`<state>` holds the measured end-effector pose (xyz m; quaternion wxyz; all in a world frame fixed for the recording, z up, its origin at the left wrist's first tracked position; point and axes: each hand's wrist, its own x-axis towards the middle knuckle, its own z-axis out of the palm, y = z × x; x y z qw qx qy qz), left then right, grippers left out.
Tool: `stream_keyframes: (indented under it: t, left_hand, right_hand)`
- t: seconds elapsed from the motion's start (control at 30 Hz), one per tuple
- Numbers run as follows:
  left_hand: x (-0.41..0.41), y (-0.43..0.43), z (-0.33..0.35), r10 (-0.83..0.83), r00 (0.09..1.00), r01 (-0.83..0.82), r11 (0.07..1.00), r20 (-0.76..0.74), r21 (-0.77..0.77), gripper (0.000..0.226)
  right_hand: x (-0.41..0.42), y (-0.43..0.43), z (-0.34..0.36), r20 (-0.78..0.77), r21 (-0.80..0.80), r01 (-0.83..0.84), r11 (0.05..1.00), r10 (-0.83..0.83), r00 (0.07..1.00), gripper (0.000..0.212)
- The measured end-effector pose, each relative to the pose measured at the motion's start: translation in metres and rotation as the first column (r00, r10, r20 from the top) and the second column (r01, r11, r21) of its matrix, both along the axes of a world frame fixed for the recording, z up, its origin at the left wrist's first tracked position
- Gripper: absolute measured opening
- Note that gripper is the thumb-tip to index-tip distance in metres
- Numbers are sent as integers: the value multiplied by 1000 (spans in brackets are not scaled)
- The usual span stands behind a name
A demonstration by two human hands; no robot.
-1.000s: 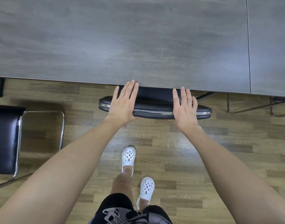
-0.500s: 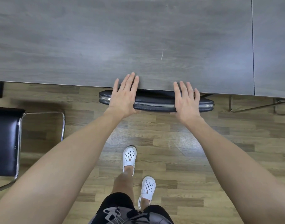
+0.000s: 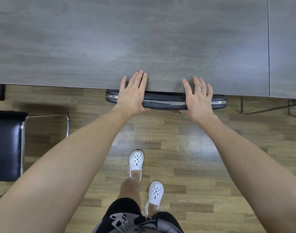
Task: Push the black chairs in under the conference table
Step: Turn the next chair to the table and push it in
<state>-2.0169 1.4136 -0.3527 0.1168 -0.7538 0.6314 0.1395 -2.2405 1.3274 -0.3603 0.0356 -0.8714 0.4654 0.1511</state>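
At the far left a dark post [image 3: 0, 92] stands under the table's near edge. Nearer than it, a black chair [image 3: 7, 145] with a padded seat and a chrome tube frame [image 3: 67, 122] sits out on the wood-plank floor [image 3: 186, 137], well apart from the table. The grey wood-grain conference table [image 3: 110, 39] fills the whole far half of the view. The left hand [image 3: 133, 95] lies flat with its fingers straight and close together, pressing on the top of the backrest of a second black chair [image 3: 164, 101], and its fingertips reach over the table's near edge. That chair is tucked under the table at the middle of the view. Only the curved top of its backrest, with a chrome strip along it, shows just beside the table edge, and the seat is hidden beneath. The right hand [image 3: 198, 100] presses the same backrest toward its right end, fingers straight and slightly spread, tips likewise over the table edge. Near the person, between the two forearms, are two white perforated clogs [image 3: 136, 161] and black shorts [image 3: 127, 216]. Farther right a thin seam [image 3: 268, 47] splits the tabletop, and chrome chair legs [image 3: 261, 110] show on the floor by the table's edge.
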Motion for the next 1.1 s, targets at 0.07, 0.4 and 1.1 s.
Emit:
stream_keyframes:
  t: [0.07,0.4,1.1]
  left_hand:
    - [0,-1,0,3,1000,-3,1000,-2,3,135]
    - [-2,2,2,31,999,-30,999,-34,33,134]
    - [-38,107,39,40,978,-43,999,-204,-14,72]
  right_hand:
    - [0,-1,0,-5,3,2,1000,-2,1000,123]
    - [1,1,3,3,36,33,999,-33,999,118]
    - [20,155,29,16,140,157,978,-161,987,73]
